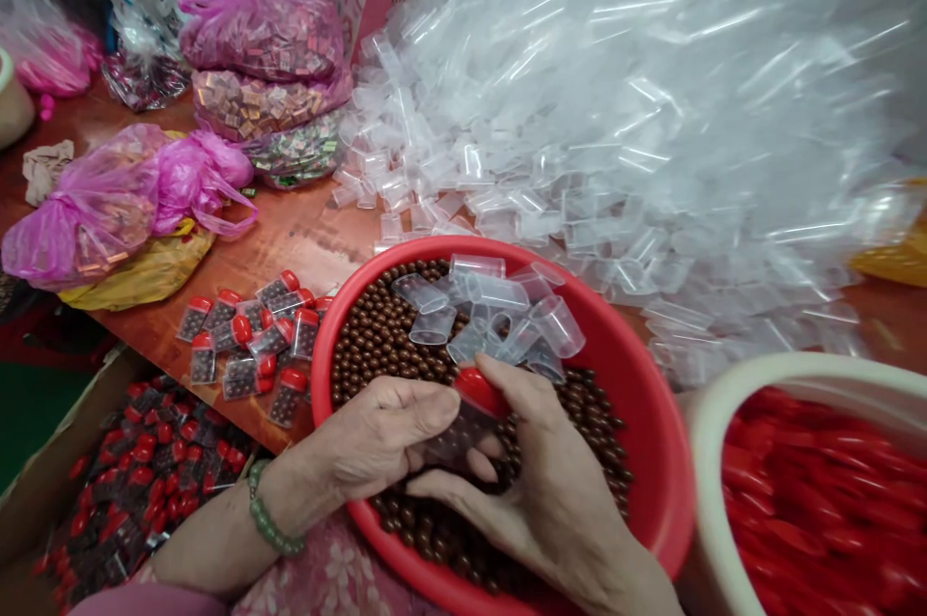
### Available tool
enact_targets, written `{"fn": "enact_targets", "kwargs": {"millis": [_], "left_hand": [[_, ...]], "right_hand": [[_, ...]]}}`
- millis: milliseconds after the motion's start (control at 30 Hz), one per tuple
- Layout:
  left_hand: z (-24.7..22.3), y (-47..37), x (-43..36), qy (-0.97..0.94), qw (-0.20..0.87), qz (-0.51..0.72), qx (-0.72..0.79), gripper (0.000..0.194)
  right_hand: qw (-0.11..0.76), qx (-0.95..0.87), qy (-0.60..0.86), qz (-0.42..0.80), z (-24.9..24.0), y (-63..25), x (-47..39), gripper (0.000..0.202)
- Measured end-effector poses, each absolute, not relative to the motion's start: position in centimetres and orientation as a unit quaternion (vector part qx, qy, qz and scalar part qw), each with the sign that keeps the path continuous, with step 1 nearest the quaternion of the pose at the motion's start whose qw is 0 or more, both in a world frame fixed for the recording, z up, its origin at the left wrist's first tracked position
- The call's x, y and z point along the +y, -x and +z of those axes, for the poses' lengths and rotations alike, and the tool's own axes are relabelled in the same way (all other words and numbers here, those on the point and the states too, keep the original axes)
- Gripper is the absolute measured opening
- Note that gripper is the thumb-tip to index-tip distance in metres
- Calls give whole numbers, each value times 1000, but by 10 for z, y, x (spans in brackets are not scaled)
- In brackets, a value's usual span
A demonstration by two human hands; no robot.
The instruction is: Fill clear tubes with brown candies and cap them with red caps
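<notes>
Over a red basin (656, 423) of brown balls (383, 326), my left hand (391, 428) holds a small clear container (453, 433) with a red cap (482, 391) and dark balls inside. My right hand (540, 476) is curved around the capped end, its index finger touching the red cap and its thumb below the container. Several clear empty tubes (499, 307) lie on the balls at the basin's far side. Capped containers (271, 336) filled with balls lie on the table to the basin's left.
A big heap of clear tubes (579, 114) covers the back right. At right stands a cream tub (702, 442) of red caps (818, 490). Lower left is a box of filled containers (159, 462). Pink bags (267, 37) sit at the back left.
</notes>
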State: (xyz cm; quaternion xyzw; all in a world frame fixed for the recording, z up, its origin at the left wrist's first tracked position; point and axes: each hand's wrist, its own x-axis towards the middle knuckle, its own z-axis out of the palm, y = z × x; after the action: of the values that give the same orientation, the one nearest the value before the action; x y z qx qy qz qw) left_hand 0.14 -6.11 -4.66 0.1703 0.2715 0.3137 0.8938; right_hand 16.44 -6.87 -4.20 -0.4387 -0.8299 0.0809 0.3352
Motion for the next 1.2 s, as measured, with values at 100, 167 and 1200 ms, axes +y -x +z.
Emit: {"fn": "enact_targets", "kwargs": {"millis": [100, 167, 1200], "left_hand": [[-45, -6, -60, -175, 888, 333, 266, 54], [-44, -9, -59, -183, 885, 343, 254, 53], [-27, -41, -68, -113, 818, 347, 445, 44]], "right_hand": [[327, -832, 447, 20, -41, -161, -65, 73], [329, -836, 438, -8, -38, -161, -64, 71], [326, -870, 370, 14, -40, -169, -76, 67]]}}
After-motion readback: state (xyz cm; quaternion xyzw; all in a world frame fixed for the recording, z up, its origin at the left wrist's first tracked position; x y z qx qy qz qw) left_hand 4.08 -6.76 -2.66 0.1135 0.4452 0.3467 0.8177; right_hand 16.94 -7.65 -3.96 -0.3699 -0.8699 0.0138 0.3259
